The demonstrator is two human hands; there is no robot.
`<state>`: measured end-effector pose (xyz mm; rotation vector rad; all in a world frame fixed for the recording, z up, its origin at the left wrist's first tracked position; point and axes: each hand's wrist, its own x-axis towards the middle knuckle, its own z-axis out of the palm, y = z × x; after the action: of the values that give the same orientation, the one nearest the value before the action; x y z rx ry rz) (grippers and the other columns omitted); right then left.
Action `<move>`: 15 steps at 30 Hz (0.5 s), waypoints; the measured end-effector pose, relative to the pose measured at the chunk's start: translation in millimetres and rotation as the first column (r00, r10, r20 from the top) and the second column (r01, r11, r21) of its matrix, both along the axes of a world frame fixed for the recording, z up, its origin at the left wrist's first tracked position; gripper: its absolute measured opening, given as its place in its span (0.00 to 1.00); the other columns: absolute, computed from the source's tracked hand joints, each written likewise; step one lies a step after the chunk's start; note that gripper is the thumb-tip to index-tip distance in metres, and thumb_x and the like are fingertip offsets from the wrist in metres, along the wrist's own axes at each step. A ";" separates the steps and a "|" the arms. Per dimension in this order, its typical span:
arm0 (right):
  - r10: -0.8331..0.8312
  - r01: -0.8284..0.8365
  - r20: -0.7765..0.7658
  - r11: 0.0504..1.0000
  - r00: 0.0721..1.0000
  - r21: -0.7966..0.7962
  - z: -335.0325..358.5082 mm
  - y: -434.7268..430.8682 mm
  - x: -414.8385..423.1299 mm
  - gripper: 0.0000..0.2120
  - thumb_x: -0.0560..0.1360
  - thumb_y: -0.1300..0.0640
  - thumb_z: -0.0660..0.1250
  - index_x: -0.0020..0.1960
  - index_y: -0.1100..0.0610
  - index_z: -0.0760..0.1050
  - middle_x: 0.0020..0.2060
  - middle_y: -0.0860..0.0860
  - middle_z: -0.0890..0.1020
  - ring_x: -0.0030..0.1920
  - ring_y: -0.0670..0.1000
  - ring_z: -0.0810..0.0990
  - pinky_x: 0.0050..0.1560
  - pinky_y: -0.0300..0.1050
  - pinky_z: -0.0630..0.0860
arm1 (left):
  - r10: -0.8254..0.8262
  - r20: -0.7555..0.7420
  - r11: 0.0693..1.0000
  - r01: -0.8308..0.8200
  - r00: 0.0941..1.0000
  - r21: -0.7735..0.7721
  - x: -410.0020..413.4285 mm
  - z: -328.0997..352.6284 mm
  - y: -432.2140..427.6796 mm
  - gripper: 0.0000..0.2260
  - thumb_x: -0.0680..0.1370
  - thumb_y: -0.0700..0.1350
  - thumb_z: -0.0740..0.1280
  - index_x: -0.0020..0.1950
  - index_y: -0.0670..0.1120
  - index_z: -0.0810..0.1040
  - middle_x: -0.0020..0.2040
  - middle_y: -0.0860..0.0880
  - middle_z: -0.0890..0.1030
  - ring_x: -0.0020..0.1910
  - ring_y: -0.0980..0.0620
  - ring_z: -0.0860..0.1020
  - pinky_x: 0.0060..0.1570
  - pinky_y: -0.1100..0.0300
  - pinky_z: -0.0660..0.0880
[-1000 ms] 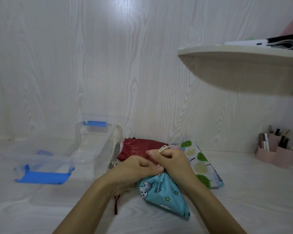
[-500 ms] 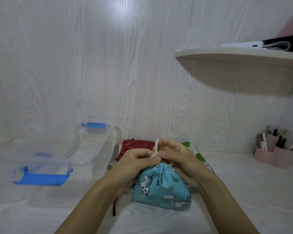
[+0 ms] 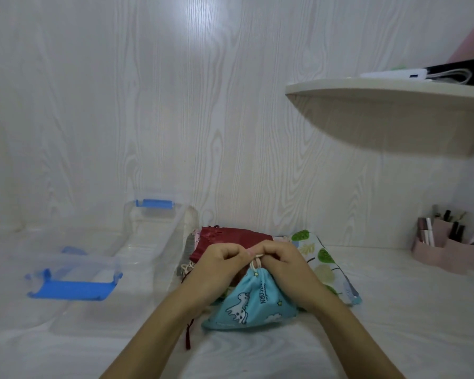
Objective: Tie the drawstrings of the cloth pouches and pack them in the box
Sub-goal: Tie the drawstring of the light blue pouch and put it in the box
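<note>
A light blue pouch with a unicorn print stands on the white table, its mouth gathered tight. Its cream drawstring sticks out at the top. My left hand and my right hand meet over the mouth, each pinching the drawstring. Behind them lies a dark red pouch with a red cord trailing toward me, and a white pouch with green leaves lies to the right. A clear plastic box with blue clips stands open to the left.
The box's clear lid with a blue clip lies left of the box. A pink organiser holding pens sits at the far right. A rounded wall shelf carrying a white device and cable overhangs the right side.
The blue pouch went from slanted to upright with its mouth drawn in. My hands moved closer together over the top, and the loop of drawstring that stood up has been pulled down short.
</note>
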<state>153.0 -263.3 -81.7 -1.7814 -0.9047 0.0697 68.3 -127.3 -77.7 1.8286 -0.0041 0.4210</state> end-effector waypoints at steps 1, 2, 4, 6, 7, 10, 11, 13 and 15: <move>0.056 -0.050 -0.145 0.998 0.988 0.044 0.3 -0.2 0.6 0.06 0.73 0.65 0.65 0.45 0.64 0.82 0.45 0.63 0.83 0.44 0.54 0.80 0.53 0.54 0.77 | 0.022 0.023 0.999 -0.022 0.999 0.026 1.2 -1.2 0.4 0.15 0.79 0.49 0.65 0.33 0.48 0.79 0.29 0.53 0.77 0.28 0.58 0.72 0.30 0.68 0.69; 0.117 -0.093 -0.280 0.991 0.953 0.095 0.2 -0.7 1.6 0.06 0.71 0.63 0.68 0.44 0.66 0.81 0.45 0.65 0.82 0.44 0.56 0.80 0.54 0.57 0.76 | 0.047 0.048 0.997 -0.050 0.998 0.066 2.4 -2.7 0.7 0.14 0.78 0.50 0.65 0.33 0.48 0.79 0.29 0.52 0.77 0.29 0.57 0.72 0.32 0.68 0.69; 0.231 -0.165 -0.450 0.970 0.863 0.181 0.1 -2.0 3.0 0.07 0.69 0.61 0.72 0.44 0.64 0.81 0.41 0.62 0.82 0.43 0.57 0.80 0.52 0.55 0.76 | 0.080 0.097 0.985 -0.094 0.992 0.144 3.7 -5.1 1.2 0.14 0.78 0.50 0.65 0.33 0.49 0.78 0.30 0.52 0.75 0.30 0.57 0.71 0.33 0.66 0.69; 0.299 -0.194 -0.488 0.947 0.820 0.255 0.4 -1.9 2.3 0.05 0.70 0.63 0.73 0.45 0.63 0.80 0.40 0.60 0.81 0.42 0.55 0.80 0.50 0.51 0.76 | 0.083 0.121 0.984 -0.101 0.989 0.149 4.9 -6.2 2.5 0.15 0.79 0.50 0.64 0.34 0.48 0.77 0.30 0.51 0.73 0.30 0.55 0.70 0.35 0.62 0.69; 0.317 -0.195 -0.491 0.939 0.811 0.284 0.4 -1.4 2.4 0.06 0.70 0.64 0.73 0.46 0.63 0.81 0.41 0.60 0.81 0.43 0.55 0.80 0.51 0.51 0.76 | 0.080 0.126 0.987 -0.096 0.989 0.130 5.7 -6.7 3.7 0.15 0.79 0.50 0.64 0.34 0.46 0.77 0.30 0.51 0.73 0.31 0.55 0.70 0.36 0.60 0.69; 0.322 -0.183 -0.471 0.931 0.821 0.316 0.6 0.8 2.0 0.09 0.68 0.63 0.73 0.47 0.62 0.82 0.42 0.59 0.83 0.45 0.56 0.81 0.56 0.55 0.75 | 0.071 0.133 0.994 -0.081 0.989 0.072 6.8 -6.2 5.3 0.16 0.79 0.49 0.64 0.34 0.44 0.76 0.30 0.52 0.73 0.31 0.55 0.70 0.37 0.57 0.69; 0.318 -0.181 -0.462 0.931 0.828 0.317 0.8 0.9 1.2 0.09 0.68 0.63 0.73 0.48 0.61 0.82 0.42 0.59 0.83 0.45 0.56 0.81 0.55 0.55 0.75 | 0.079 0.138 0.994 -0.089 0.987 0.069 7.2 -6.1 5.6 0.16 0.79 0.49 0.64 0.34 0.45 0.75 0.30 0.52 0.72 0.31 0.55 0.70 0.37 0.57 0.68; 0.322 -0.192 -0.444 0.930 0.836 0.312 1.1 0.5 -1.1 0.11 0.68 0.62 0.73 0.50 0.61 0.81 0.43 0.58 0.83 0.44 0.55 0.81 0.53 0.53 0.76 | 0.088 0.143 0.993 -0.098 0.986 0.063 7.3 -5.9 6.5 0.16 0.79 0.49 0.64 0.35 0.42 0.76 0.30 0.51 0.73 0.31 0.55 0.70 0.37 0.58 0.69; 0.331 -0.191 -0.441 0.924 0.834 0.332 0.6 0.5 -1.3 0.15 0.68 0.62 0.74 0.54 0.60 0.77 0.44 0.56 0.82 0.43 0.53 0.80 0.50 0.51 0.75 | 0.073 0.130 0.995 -0.081 0.989 0.061 7.4 -6.5 7.4 0.15 0.79 0.50 0.64 0.36 0.44 0.79 0.31 0.50 0.75 0.32 0.54 0.71 0.38 0.57 0.70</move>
<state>151.6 -262.8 -81.0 -1.2782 -0.7353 0.5307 75.7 -120.0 -84.1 1.8683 -0.0356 0.5983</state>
